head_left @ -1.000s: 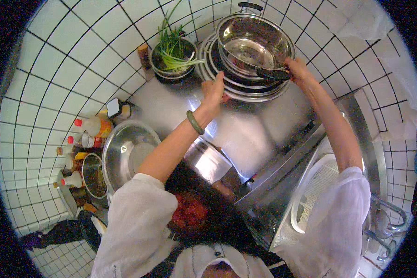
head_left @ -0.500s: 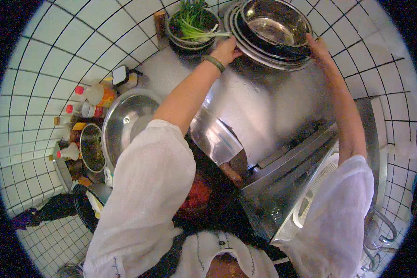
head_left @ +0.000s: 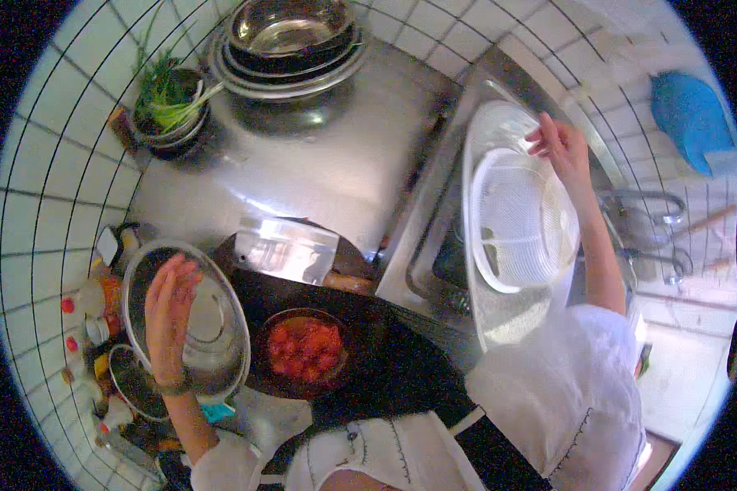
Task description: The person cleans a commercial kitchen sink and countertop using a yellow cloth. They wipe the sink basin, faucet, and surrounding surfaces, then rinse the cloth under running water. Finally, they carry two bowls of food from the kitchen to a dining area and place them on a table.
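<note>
My left hand (head_left: 172, 315) is over a wide steel basin (head_left: 209, 352) at the left, fingers stretched out and nothing held. At the right, my right hand (head_left: 561, 151) is raised above the far rim of a white mesh colander (head_left: 516, 221), its fingers loosely bent and apart. The colander sits in a large metal basin (head_left: 499, 119) at the sink. Between my arms a dish of red chopped pieces (head_left: 307, 350) stands on a dark board (head_left: 385, 335). A broad-bladed cleaver (head_left: 287, 250) with a wooden handle lies beyond it.
Stacked metal bowls (head_left: 291, 78) stand at the back of the steel counter (head_left: 336, 164), beside a bowl of green onions (head_left: 172, 106). Bottles (head_left: 98, 331) line the left wall. Faucets (head_left: 655, 217) are behind the sink (head_left: 422, 270); a blue item (head_left: 692, 123) hangs at the right.
Both hands have let go of the stacked bowls, which remain at the back. My left hand came back to the left basin; my right hand moved to the colander. The view has turned right.
</note>
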Demonstrator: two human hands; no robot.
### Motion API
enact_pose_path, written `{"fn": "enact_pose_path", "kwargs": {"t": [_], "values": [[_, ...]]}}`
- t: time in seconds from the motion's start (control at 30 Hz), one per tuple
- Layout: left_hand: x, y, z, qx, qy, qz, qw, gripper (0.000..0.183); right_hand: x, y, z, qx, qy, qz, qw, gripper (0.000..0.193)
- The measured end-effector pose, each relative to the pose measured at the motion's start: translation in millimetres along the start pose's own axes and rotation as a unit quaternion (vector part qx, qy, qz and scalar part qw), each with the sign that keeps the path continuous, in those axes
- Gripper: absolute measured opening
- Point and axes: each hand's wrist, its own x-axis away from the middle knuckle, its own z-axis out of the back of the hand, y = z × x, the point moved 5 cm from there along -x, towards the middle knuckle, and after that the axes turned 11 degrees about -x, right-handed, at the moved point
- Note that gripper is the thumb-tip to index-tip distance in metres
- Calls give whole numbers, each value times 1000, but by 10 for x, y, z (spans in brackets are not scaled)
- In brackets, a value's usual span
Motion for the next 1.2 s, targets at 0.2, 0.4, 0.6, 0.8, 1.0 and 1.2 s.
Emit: {"fn": "enact_pose_path", "kwargs": {"t": [0.2, 0.4, 0.6, 0.8, 1.0, 1.2], "values": [[177, -151, -238, -11, -52, -60, 997, 34, 1367, 1154, 1374, 324, 78, 161, 929, 29], [321, 123, -1508, -21, -206, -87, 975, 28, 2778, 2550, 880, -494, 199, -528, 661, 42], [664, 254, -2390, -76, -312, -84, 943, 27, 2531, 2744, 657, -602, 131, -463, 637, 54], [758, 211, -3160, -136, -353, -102, 920, 28, 2520, 2662, 548, -743, -25, -410, 529, 55], [846, 255, -3854, -158, -425, -164, 876, 30, 2230, 1958, 915, -719, -34, -158, 676, 52], [710, 286, -3790, -153, -361, -151, 907, 27, 1756, 1165, 1192, -713, 121, -134, 678, 47]]}}
